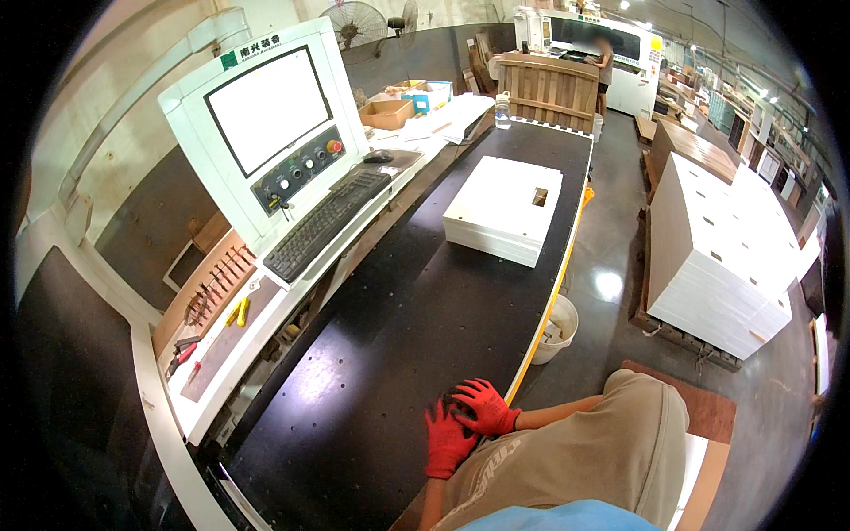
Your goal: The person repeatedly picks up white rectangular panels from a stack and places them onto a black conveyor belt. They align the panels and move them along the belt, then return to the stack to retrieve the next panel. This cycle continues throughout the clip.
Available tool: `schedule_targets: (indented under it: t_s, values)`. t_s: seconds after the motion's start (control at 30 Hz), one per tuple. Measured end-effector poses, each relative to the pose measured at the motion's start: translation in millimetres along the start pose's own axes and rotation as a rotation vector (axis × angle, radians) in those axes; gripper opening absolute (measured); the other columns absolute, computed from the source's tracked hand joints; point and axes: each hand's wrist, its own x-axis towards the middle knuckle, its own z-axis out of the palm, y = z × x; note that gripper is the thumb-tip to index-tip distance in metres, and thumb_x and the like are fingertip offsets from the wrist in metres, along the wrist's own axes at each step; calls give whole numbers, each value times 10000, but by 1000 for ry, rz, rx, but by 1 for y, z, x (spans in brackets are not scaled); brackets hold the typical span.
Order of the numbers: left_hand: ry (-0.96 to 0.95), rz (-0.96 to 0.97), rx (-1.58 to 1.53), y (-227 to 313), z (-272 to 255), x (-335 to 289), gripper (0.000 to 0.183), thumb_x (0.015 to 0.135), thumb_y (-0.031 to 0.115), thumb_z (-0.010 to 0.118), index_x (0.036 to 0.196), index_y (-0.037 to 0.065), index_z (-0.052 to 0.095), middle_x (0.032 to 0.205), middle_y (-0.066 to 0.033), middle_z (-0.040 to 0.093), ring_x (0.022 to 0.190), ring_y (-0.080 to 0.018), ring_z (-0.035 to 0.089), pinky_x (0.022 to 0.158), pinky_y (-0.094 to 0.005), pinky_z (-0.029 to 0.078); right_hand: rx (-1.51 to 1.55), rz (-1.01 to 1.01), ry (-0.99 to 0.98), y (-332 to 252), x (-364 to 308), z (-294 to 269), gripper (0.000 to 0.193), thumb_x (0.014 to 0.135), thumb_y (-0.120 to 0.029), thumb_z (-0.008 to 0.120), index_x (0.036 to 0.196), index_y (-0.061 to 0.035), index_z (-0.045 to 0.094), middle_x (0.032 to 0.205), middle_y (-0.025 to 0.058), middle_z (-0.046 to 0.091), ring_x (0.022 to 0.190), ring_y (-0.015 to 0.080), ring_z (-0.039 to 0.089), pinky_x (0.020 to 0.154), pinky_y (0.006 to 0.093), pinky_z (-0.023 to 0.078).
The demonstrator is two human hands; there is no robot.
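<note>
My two hands, in red gloves with black patches, rest together at the near right edge of the long black table. My left hand points away from me, its fingers loosely stretched and partly covered. Across it lies my right hand, fingers apart, touching the left. Neither hand shows anything in its grip. Farther along the black table sits a stack of white panels, well away from both hands. The top panel has a rectangular cutout near its right side.
To the left stand a white control console, a keyboard, a mouse and yellow-handled tools. A bucket is beside the table. Stacked white panels fill a pallet at right. Far off, a person stands near another machine.
</note>
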Motion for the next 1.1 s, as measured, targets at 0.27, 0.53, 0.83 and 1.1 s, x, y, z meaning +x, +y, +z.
schedule_targets:
  t_s: [0.27, 0.53, 0.83, 1.1]
  values:
    - [-25, 0, -5, -2, 1, 0, 825, 814, 483, 764, 1477, 93, 468, 1531, -157, 464, 1470, -377, 342, 1207, -639, 210, -7, -7, -7, -6, 3, -7, 485, 886, -378, 729, 1280, -101, 675, 1392, 168, 621, 1349, 390, 535, 1146, 575, 373]
    - [-9, 6, -12, -1, 0, -3, 769, 827, 496, 741, 1445, 93, 526, 1502, -150, 479, 1458, -386, 348, 1209, -658, 202, 0, 1, 1, 0, -1, 0, 482, 866, -371, 740, 1261, -101, 676, 1382, 180, 621, 1340, 403, 540, 1141, 573, 377]
    - [-16, 14, 31, -5, 8, -2, 742, 822, 519, 737, 1410, 97, 572, 1498, -134, 485, 1475, -389, 325, 1209, -664, 202, -10, 4, -8, -2, 1, -2, 504, 866, -376, 738, 1286, -107, 669, 1391, 179, 617, 1346, 403, 536, 1150, 568, 371]
    - [-37, -17, 3, -3, 5, -2, 747, 828, 535, 728, 1425, 115, 565, 1510, -133, 480, 1487, -393, 314, 1205, -676, 200, -19, 13, 4, 0, -1, 1, 504, 861, -374, 738, 1282, -105, 673, 1393, 175, 618, 1346, 403, 536, 1152, 565, 370]
